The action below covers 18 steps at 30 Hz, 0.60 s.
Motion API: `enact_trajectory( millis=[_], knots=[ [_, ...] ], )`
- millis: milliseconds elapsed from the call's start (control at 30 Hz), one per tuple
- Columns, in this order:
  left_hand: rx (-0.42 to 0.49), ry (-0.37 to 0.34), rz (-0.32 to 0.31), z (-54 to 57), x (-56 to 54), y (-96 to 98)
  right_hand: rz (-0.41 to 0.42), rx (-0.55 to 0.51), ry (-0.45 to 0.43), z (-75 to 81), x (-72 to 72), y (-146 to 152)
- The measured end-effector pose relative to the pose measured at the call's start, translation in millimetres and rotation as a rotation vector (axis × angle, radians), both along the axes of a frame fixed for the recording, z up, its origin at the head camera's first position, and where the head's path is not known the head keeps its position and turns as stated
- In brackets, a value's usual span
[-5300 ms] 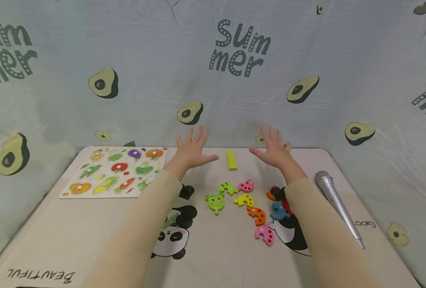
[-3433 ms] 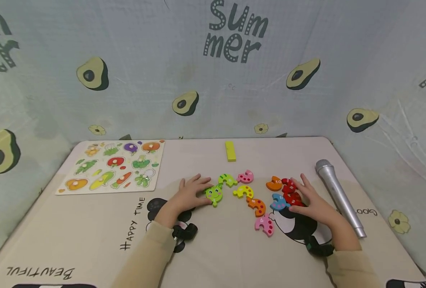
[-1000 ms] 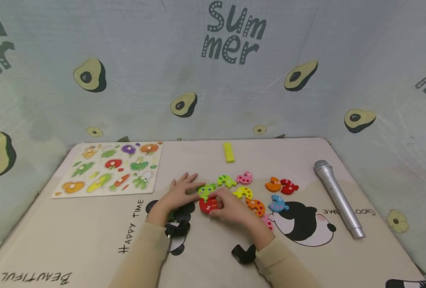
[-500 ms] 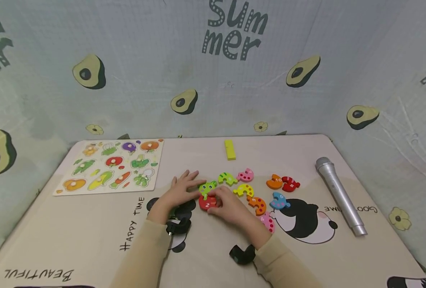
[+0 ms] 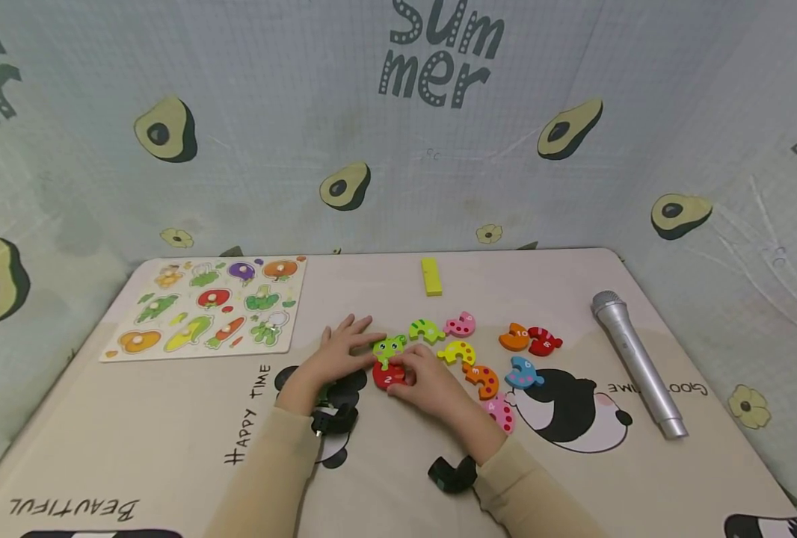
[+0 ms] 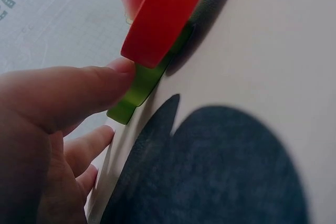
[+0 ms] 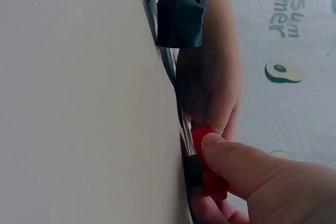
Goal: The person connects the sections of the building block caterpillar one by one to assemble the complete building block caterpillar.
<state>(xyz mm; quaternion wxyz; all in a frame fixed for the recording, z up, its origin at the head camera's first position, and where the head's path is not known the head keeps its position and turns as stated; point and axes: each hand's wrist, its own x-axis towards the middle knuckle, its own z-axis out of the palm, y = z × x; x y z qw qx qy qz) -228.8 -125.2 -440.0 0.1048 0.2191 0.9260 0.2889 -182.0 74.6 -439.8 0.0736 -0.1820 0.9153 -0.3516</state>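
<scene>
My left hand (image 5: 334,357) holds a green puzzle piece with a smiling animal face (image 5: 389,348) at its left side, between thumb and index finger. The other fingers are spread on the table. A red puzzle piece numbered 2 (image 5: 386,376) is pinched by my right hand (image 5: 432,379) against the near end of the green one. In the left wrist view, the red piece (image 6: 165,19) overlaps the top of the green piece (image 6: 144,85), with my left thumb at their edge. The right wrist view has my right thumb on the red piece (image 7: 210,174).
Curved pieces lie close by: green striped (image 5: 427,331), pink (image 5: 460,324), yellow (image 5: 457,352), orange (image 5: 482,381) and pink (image 5: 499,412). Farther right are orange (image 5: 514,338), red (image 5: 544,341) and blue (image 5: 522,372) ones. A vegetable board (image 5: 203,306), yellow block (image 5: 431,276) and microphone (image 5: 641,366) surround them.
Earlier, my right hand took the red 2 piece from the right-hand group and carried it left to the green face piece. Over the last second both hands stay nearly still there.
</scene>
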Motion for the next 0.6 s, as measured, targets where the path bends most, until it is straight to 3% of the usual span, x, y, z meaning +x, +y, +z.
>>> enact_trajectory(
  millis=[233, 500, 600],
  knots=[
    [-0.008, -0.002, -0.001, 1.5, -0.6, -0.1, -0.02, 0.04, 0.019, -0.3, 0.8, -1.1],
    [0.013, -0.02, 0.016, 1.5, -0.5, 1.6, -0.001, 0.201, 0.114, -1.1, 1.4, 0.1],
    [0.02, -0.022, 0.019, 1.5, -0.7, 2.3, 0.007, 0.21, 0.121, -1.9, 1.1, 0.9]
  ],
)
